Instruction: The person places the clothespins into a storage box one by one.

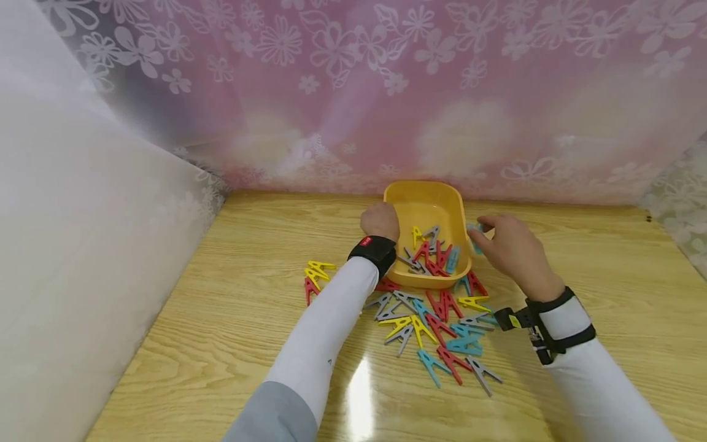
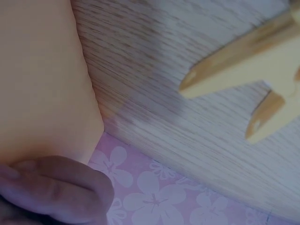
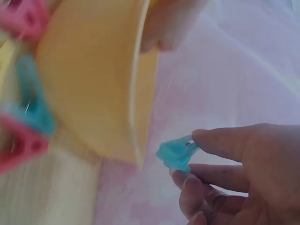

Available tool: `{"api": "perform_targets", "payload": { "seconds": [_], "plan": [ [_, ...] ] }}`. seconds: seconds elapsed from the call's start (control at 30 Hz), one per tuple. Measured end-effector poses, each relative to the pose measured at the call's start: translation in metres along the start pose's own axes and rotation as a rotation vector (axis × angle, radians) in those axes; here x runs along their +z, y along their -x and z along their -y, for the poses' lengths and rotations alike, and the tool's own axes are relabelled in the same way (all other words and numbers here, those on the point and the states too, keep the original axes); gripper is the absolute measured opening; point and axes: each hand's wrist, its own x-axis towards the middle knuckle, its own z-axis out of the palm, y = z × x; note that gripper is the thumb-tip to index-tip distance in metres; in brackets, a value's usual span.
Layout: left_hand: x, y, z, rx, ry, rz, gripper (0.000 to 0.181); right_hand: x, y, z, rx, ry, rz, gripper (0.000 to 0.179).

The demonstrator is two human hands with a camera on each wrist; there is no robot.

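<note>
A yellow plastic basin (image 1: pixel 422 199) stands against the back of the table, with several red, grey, yellow and blue clothespins (image 1: pixel 440 256) inside it. At its left rim my left hand (image 1: pixel 381 220) grips the edge, fingers curled; in the left wrist view those fingers (image 2: pixel 61 187) lie against the basin wall. Just outside the right rim, my right hand (image 1: pixel 513 252) pinches a light-blue clothespin (image 3: pixel 176 153) between thumb and fingertips. In the right wrist view this clothespin hangs beside the basin's rim, apart from it.
Many loose clothespins (image 1: pixel 440 328) in the same colours are scattered on the wooden table (image 1: pixel 265 331) in front of the basin. A few yellow and red ones (image 1: pixel 315 274) lie left of my left forearm. A pink flowered curtain (image 1: pixel 353 110) rises directly behind the basin.
</note>
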Motion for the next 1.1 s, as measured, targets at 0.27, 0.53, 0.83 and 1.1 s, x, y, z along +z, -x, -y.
{"api": "perform_targets", "payload": {
  "seconds": [0.27, 0.53, 0.83, 1.1],
  "plan": [
    [0.0, 0.005, -0.017, 0.007, -0.027, -0.001, 0.026, 0.015, -0.006, 0.032, -0.072, -0.017, 0.067, 0.046],
    [0.001, 0.005, -0.026, 0.03, -0.029, -0.009, 0.025, 0.017, 0.001, 0.028, -0.05, -0.041, 0.097, 0.049],
    [-0.002, 0.002, -0.011, 0.028, -0.041, -0.015, 0.026, 0.004, 0.022, -0.015, -0.029, -0.106, 0.036, 0.04],
    [0.001, 0.0, 0.0, 0.025, -0.016, -0.006, 0.026, 0.007, 0.042, -0.043, -0.043, -0.115, 0.114, 0.038]
  ]
}}
